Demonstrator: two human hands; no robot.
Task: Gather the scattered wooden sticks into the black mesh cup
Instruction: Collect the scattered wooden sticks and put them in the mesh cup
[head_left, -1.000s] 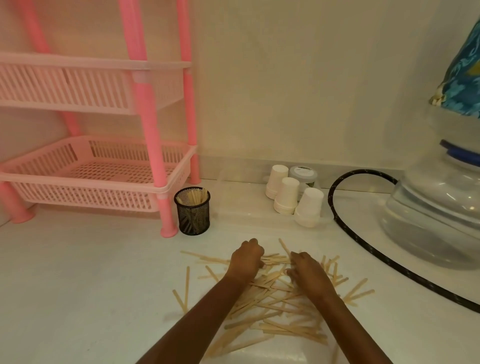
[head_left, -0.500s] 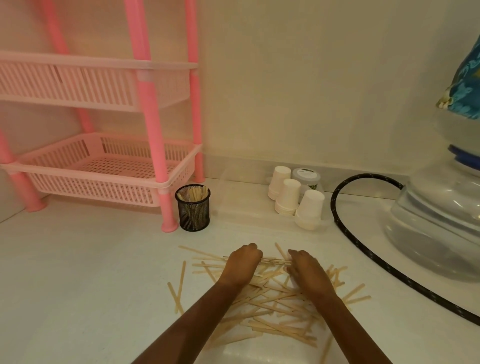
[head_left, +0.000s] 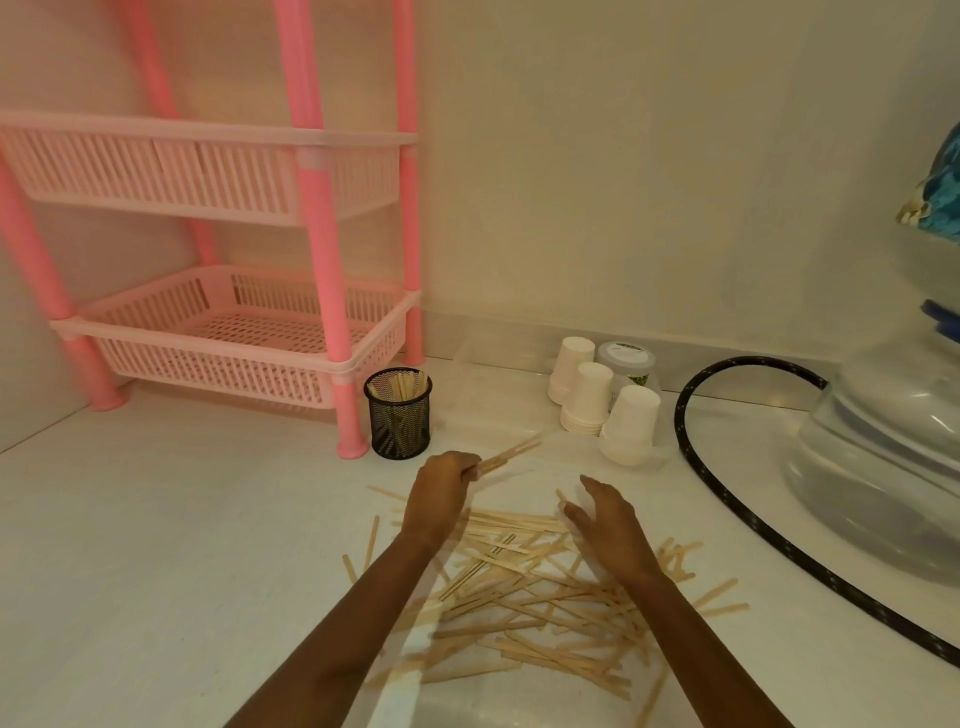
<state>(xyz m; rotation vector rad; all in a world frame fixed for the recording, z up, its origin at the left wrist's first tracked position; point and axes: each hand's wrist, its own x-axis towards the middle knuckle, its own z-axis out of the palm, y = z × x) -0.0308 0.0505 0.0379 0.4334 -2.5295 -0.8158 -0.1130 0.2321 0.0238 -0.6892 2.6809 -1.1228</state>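
- Left hand (head_left: 440, 496): we note the fingers curled round a small bundle of sticks (head_left: 511, 454), knuckles up, forearm stretched forward.
- Right hand (head_left: 607, 524): we see the fingers straight, holding nothing, palm facing left.

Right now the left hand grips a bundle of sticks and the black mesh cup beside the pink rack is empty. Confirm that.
Not empty: the head view shows sticks standing in the black mesh cup. The rest holds: the left hand grips a bundle of sticks, and the cup is beside the pink rack.
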